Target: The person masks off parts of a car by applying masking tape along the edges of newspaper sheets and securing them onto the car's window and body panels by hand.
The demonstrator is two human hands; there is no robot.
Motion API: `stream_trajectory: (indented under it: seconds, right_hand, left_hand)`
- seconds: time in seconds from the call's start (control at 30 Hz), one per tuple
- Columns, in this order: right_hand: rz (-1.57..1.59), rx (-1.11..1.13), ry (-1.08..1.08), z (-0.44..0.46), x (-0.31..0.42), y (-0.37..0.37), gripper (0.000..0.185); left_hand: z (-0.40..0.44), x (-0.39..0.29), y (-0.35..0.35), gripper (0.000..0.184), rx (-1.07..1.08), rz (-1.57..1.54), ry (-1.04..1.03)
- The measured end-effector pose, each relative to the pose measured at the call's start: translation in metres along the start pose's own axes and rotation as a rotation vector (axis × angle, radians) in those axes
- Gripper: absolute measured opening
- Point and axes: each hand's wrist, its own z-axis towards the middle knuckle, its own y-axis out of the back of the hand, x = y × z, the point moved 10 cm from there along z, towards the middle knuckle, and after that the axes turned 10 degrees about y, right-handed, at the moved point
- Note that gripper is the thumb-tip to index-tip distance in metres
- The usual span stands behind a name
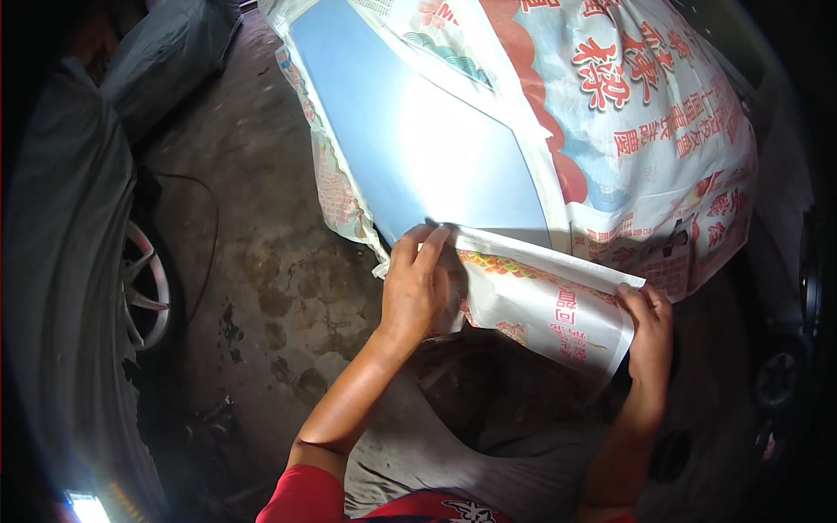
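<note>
A smooth pale-blue panel point(375, 113), seemingly a vehicle body part, shines under a bright light, with newspaper point(610, 105) covering the surface around it. Along the panel's lower edge lies a separate newspaper sheet point(532, 305) with red Chinese print, held stretched between my hands. My left hand point(417, 283) pinches its left end, fingertips at the panel's lower edge. At the sheet's right end my right hand point(648, 322) grips the corner, thumb and fingers closed on the paper. The sheet's lower side hangs in front of a dark area.
On the left stands a vehicle under a grey cover point(70, 227), its wheel point(146, 288) showing. A thin cable point(214, 218) runs over the stained concrete floor point(270, 270). Another wheel point(776, 379) sits in shadow at right. A bright lamp point(87, 506) glows at the lower left.
</note>
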Motion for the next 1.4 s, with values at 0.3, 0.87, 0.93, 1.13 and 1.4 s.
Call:
stream_trajectory:
  seconds: [0.3,0.87,0.93,1.13,1.4]
  right_hand:
    - [-0.208,0.044,0.031,-0.004,0.009,0.000,0.031]
    - [0.086,0.099,0.064,0.011,0.013,-0.021,0.014]
    - [0.012,0.037,0.124,-0.004,0.025,-0.019,0.014]
    - [-0.448,0.172,0.884,-0.070,0.105,-0.049,0.019]
    - [-0.384,0.225,0.976,-0.094,0.117,-0.066,0.033]
  left_hand:
    - [0.001,-0.005,0.006,0.054,0.148,0.085,0.032]
    - [0.000,-0.002,0.005,0.057,0.182,0.031,0.055]
    - [0.001,-0.002,0.004,0.056,0.188,0.027,0.047]
    - [0.007,-0.013,0.008,0.057,0.195,0.218,-0.027]
    - [0.005,-0.010,0.005,0.060,0.241,0.269,-0.043]
